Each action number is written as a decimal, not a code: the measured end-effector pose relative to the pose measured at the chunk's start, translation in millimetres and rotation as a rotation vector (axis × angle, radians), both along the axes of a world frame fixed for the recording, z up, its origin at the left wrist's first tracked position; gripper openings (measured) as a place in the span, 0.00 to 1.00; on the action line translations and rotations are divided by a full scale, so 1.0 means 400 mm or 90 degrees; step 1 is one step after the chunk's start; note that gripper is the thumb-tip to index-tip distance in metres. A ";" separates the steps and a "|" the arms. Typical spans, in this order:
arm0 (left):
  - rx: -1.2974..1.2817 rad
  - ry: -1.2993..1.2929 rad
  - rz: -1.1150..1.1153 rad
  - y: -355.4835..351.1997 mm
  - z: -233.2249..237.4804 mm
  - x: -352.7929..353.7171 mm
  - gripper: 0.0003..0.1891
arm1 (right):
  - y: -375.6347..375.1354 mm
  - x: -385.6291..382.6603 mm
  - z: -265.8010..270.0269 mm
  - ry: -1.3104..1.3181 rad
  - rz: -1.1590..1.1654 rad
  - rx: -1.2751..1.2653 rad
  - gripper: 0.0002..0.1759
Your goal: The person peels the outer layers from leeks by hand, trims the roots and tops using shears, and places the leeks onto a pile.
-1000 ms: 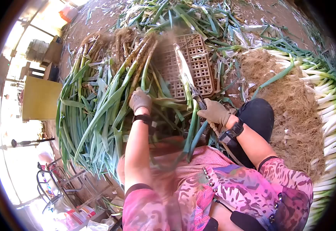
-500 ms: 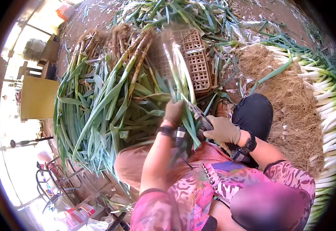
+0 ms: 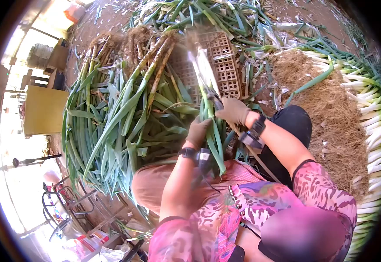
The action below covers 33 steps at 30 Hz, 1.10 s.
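My left hand, in a tan glove, is closed around the green leaves of a couple of large green onions. Their white stalks and blurred root ends point away from me over a beige plastic crate. My right hand, also gloved, grips a metal air gun, its nozzle close against the stalks. From that hand a tan hose trails down to my lap. To the left lies a large heap of unpeeled green onions with brown, dirty stalks.
At the right, a long row of white-stalked onions lies with its matted roots toward me. Stripped leaves are heaped beyond the crate. A yellow panel and a metal-framed chair stand at the left.
My right hand has moved forward and left with the air gun, up along the stalks. The hose now shows stretched below it. My left hand keeps its hold, shifted slightly right.
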<state>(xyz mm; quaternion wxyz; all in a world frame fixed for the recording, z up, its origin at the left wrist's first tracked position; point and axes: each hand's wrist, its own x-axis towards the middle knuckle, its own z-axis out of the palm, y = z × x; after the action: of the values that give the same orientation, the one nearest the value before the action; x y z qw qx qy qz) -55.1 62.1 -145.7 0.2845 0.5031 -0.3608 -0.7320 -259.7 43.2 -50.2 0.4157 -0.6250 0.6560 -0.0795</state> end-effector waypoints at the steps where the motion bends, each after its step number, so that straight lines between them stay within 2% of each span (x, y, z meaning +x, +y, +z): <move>1: -0.003 -0.007 0.002 0.004 0.009 -0.002 0.16 | -0.032 0.005 -0.007 0.002 -0.009 0.000 0.25; 3: 0.015 -0.022 0.007 0.010 0.039 -0.004 0.17 | -0.099 0.016 -0.044 0.076 -0.015 -0.014 0.26; 8: 0.043 -0.005 -0.011 0.042 0.074 -0.010 0.18 | -0.203 0.008 -0.037 0.046 -0.037 0.044 0.29; 12: 0.042 -0.002 0.011 0.056 0.049 -0.017 0.17 | -0.191 0.022 -0.020 0.157 0.028 0.022 0.29; 15: 0.059 0.011 -0.001 0.052 0.037 -0.016 0.17 | -0.177 0.005 -0.018 0.143 0.028 0.039 0.29; 16: 0.062 0.012 -0.004 0.050 0.039 -0.015 0.17 | -0.167 0.014 -0.031 0.174 0.027 -0.040 0.24; 18: 0.070 0.013 -0.011 0.054 0.040 -0.022 0.18 | -0.157 0.024 -0.029 0.176 0.038 -0.037 0.24; 21: 0.003 -0.025 -0.039 0.066 0.015 -0.045 0.16 | -0.152 0.031 -0.025 0.203 0.071 -0.027 0.24; 22: 0.006 -0.032 -0.111 0.061 0.047 -0.047 0.16 | -0.145 0.033 -0.035 0.224 0.097 -0.036 0.24; 23: -0.099 -0.162 -0.222 0.050 0.002 -0.030 0.19 | -0.137 0.029 -0.044 0.245 0.124 -0.044 0.24; 24: -0.229 -0.331 -0.263 0.028 0.059 -0.022 0.20 | -0.130 0.016 -0.042 0.224 0.111 -0.013 0.23; 25: -0.360 -0.500 -0.301 -0.008 0.147 -0.010 0.21 | -0.126 0.008 -0.014 0.188 0.061 0.051 0.28; 27: -0.485 -0.751 -0.219 -0.115 0.248 0.045 0.21 | -0.114 -0.010 -0.048 0.201 0.033 0.062 0.28; 28: -0.632 -0.918 -0.119 -0.156 0.265 0.089 0.20 | -0.102 -0.010 -0.043 0.188 0.030 0.069 0.28; 29: -0.613 -1.075 -0.114 -0.207 0.261 0.138 0.22 | -0.088 -0.010 -0.027 0.175 0.026 0.074 0.29; 31: -0.405 -1.213 -0.223 -0.278 0.251 0.218 0.20 | -0.058 -0.008 -0.025 0.155 0.033 0.061 0.28; 33: -0.412 -1.300 -0.266 -0.308 0.214 0.239 0.11 | -0.030 -0.008 -0.037 0.119 0.027 0.073 0.28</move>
<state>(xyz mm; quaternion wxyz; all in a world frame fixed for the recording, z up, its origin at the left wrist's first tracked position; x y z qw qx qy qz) 40.4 -61.2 -60.0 -0.1602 0.7034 -0.6808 0.1265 -263.0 31.0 -65.0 0.3892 -0.6189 0.6817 0.0256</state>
